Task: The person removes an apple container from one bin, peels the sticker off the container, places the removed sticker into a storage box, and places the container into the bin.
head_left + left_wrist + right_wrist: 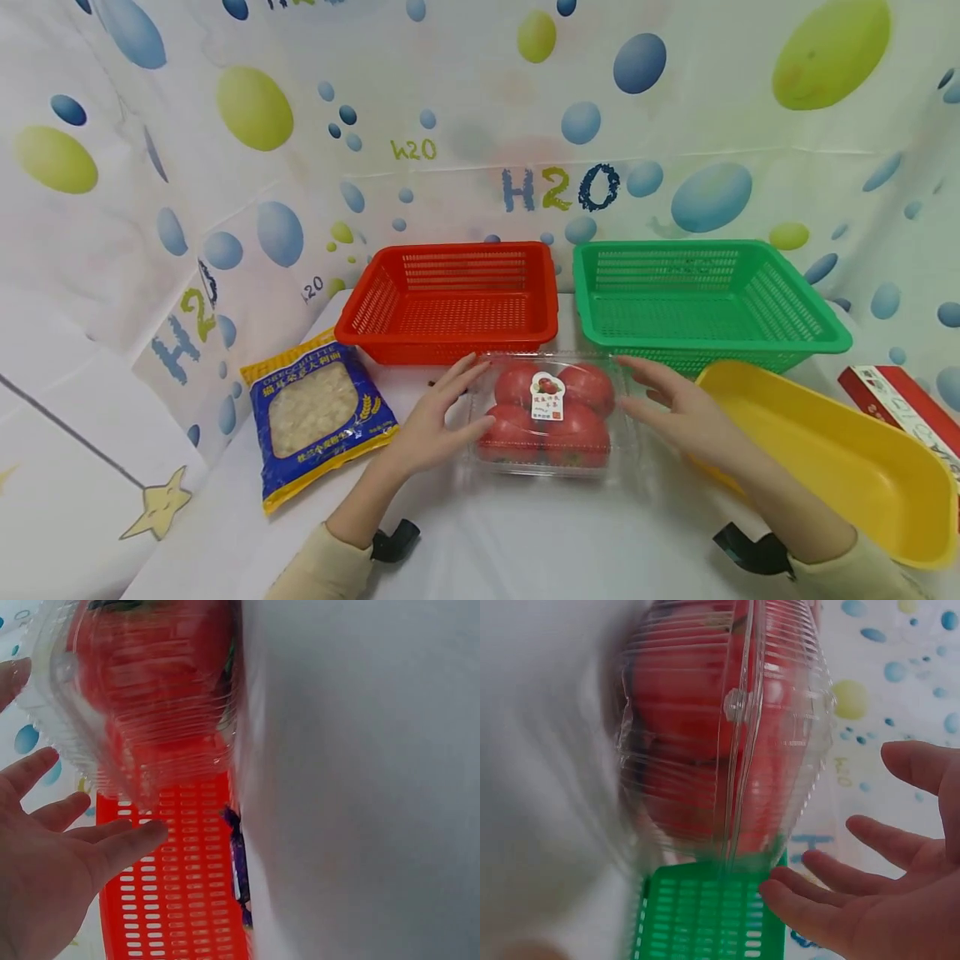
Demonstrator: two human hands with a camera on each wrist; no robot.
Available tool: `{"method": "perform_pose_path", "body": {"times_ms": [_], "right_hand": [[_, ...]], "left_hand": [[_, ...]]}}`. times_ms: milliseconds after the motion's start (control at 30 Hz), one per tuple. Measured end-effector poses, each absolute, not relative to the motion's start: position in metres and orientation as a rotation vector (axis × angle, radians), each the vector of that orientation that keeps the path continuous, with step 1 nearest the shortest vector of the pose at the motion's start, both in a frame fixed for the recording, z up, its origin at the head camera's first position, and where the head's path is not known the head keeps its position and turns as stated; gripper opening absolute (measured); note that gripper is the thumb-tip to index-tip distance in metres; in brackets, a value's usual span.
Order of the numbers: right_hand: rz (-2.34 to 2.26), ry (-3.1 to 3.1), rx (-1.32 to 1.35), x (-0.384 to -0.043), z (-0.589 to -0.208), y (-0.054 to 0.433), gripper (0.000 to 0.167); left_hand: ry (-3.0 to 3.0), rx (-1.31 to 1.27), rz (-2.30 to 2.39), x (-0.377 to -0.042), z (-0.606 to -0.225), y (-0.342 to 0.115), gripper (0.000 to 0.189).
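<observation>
A clear plastic clamshell box (542,470) holds several red tomatoes (517,427) and carries a white label (547,398) on its lid. It sits on the white table in front of me. My left hand (433,423) is at its left side, fingers spread and straight, fingertips right by the edge. On the opposite side, my right hand (681,410) has its fingers extended toward the box's right edge. Neither hand is curled round it. Both wrist views show a gap between most fingers and the plastic, the left hand (45,855) and right hand (885,892) being loosely spread.
Behind the box stand a red basket (450,346) and a green basket (705,343). A blue and yellow pasta bag (322,412) lies at left. At right are a yellow tub (832,467) and a red and white box (900,408). A small purple-wrapped item (238,862) lies by the red basket.
</observation>
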State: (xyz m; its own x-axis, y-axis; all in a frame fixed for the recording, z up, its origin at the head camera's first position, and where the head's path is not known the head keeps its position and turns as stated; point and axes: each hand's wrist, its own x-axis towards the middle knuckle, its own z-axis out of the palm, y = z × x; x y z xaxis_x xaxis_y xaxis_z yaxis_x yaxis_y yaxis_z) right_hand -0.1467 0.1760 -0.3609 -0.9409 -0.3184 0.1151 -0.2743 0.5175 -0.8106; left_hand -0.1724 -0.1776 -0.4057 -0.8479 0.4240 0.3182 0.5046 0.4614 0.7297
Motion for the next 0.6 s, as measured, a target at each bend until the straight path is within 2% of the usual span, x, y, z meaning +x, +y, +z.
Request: {"method": "perform_pose_path", "body": {"times_ms": [233, 600], "right_hand": [[-1.249, 2.911, -0.657, -0.161, -0.360, 0.149, 0.058], [-1.223, 2.792, -0.696, -0.190, -0.364, 0.114, 0.056]], "left_hand": [[-2.593, -0.835, -1.443, -0.173, -0.410, -0.173, 0.071], [-2.553, -0.803, -1.577, -0.175, -0.415, -0.173, 0.065]]}}
